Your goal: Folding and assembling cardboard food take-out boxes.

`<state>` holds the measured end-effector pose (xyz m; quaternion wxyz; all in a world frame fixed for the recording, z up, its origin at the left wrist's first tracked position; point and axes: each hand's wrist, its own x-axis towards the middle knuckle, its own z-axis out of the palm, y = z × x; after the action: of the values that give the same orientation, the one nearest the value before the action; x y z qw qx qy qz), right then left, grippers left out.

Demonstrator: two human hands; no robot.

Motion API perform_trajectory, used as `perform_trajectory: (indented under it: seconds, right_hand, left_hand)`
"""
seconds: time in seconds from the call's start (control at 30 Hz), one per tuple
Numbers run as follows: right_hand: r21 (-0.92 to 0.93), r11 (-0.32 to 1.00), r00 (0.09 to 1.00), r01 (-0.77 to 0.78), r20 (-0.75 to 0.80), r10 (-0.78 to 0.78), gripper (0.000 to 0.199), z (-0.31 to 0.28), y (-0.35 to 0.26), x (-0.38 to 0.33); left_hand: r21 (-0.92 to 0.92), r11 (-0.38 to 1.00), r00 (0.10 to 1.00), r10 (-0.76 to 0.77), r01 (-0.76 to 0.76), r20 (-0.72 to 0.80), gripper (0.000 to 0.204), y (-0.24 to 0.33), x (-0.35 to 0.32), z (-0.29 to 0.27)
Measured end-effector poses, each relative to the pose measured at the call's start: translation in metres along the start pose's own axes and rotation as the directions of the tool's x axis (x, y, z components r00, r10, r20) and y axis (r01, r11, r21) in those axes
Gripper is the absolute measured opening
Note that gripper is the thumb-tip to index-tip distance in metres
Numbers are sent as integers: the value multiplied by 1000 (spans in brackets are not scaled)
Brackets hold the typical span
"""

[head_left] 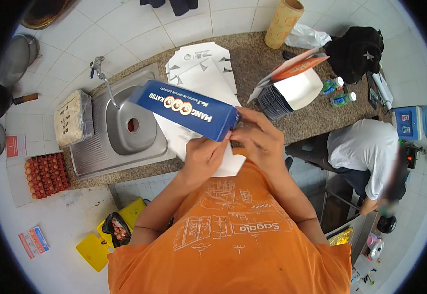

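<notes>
A long blue cardboard food box with printed lettering is up in front of my chest, its near end between my two hands. My left hand pinches the lower corner of that end. The fingers of my right hand close round the end's edge, slightly blurred. Below my hands a white cardboard flap sticks out; I cannot tell whether it belongs to the box. Behind the box, flat white cardboard blanks lie piled on the counter.
At left is a steel sink with a tap, beside a bagged white block and egg trays. Nested cartons, small bottles and a wrap roll stand right. A person in white bends over nearby.
</notes>
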<state>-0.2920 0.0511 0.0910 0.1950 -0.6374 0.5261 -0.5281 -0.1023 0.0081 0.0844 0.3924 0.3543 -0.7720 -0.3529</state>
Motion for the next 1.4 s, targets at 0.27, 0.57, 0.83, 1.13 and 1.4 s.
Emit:
perform_trajectory:
  seconds: [0.27,0.57,0.83,1.13,1.4]
  right_hand:
    - [-99,982,987,-160,-41,157,72,12,-2,27]
    - [-298,799,817,522,445,-367,45,3,3,12]
    - [-134,991,1000,3,29,1,43,37,1,10]
    - [-93,988,991,121,-42,-126,38,40,22,5]
    - [-141,976,982,168,-65,-178,34,48,22,-2]
  left_hand:
    - [524,566,670,69,-637,739,44,-26,-9,6]
    - [-786,263,698,-660,560,276,38,-34,35,-23]
    - [-992,42,766,-639,118,64,23,-16,28,22]
    - [-988,21,805,-583,153,112,24,12,10,30]
    - [-979,4,761,-630,205,157,22,-2,-6,31]
